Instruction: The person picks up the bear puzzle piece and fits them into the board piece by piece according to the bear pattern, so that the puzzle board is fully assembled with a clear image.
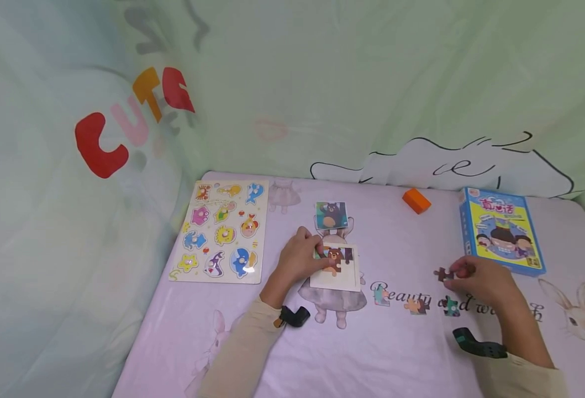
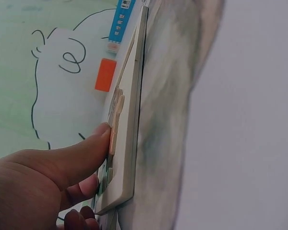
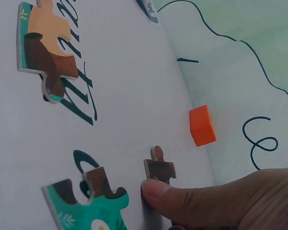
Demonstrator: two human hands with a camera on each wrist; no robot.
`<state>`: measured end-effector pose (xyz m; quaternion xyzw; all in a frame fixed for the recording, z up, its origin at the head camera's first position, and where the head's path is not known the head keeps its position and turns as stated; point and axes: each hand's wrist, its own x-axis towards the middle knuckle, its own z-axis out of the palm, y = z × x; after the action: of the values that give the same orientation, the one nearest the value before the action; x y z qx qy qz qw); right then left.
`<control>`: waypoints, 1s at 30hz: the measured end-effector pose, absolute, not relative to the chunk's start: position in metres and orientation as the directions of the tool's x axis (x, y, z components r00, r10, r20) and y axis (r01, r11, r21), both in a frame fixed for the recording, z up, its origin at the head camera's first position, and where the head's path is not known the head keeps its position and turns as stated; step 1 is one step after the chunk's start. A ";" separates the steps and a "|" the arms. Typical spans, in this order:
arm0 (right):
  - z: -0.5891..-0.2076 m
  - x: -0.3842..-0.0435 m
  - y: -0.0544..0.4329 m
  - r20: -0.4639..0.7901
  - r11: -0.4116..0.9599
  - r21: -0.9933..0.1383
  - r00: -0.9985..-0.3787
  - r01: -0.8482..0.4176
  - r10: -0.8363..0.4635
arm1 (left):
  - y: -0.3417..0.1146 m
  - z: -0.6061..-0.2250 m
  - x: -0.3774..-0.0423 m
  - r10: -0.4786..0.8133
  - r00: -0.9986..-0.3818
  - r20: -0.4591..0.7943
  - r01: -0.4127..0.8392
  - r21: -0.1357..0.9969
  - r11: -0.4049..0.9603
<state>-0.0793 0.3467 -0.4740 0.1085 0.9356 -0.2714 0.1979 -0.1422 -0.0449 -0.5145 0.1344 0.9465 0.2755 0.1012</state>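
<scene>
My left hand (image 1: 299,255) is at the upper left of a small white puzzle board (image 1: 329,281). Its thumb lies on the bear puzzle pieces (image 1: 334,260) set in the board, while the other fingers curl at the board's edge, partly hidden. Between thumb and fingers my right hand (image 1: 483,282) pinches a brown puzzle piece (image 3: 159,168), just above the cloth. Three loose pieces lie below and between the hands: a pale teal piece (image 1: 381,296), an orange-brown piece (image 3: 48,55) and a green piece (image 3: 93,201). Above the board is a bear picture card (image 1: 331,215).
At the left lies a sea-animal peg board (image 1: 227,232). An orange block (image 1: 416,200) sits toward the back, and a blue and yellow box (image 1: 506,232) stands beyond the right hand. The printed lilac cloth (image 1: 372,354) covers the table, with a green curtain (image 1: 282,83) behind.
</scene>
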 end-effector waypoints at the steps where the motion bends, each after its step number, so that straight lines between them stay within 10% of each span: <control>1: -0.474 -0.080 0.347 -0.428 0.828 -0.467 -0.899 0.309 0.094 | -0.045 -0.514 -0.142 0.310 -0.943 -0.120 0.197 0.547 0.813; 30: -0.454 -0.107 0.275 -0.314 0.787 -0.601 -0.946 0.138 -0.074 | -0.048 -0.517 -0.145 0.338 -0.935 -0.110 0.221 0.566 0.794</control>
<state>-0.1069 0.2745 -0.4537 0.0172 0.9311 -0.3260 0.1628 -0.1449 -0.0479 -0.5166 0.1484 0.9415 0.2843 0.1034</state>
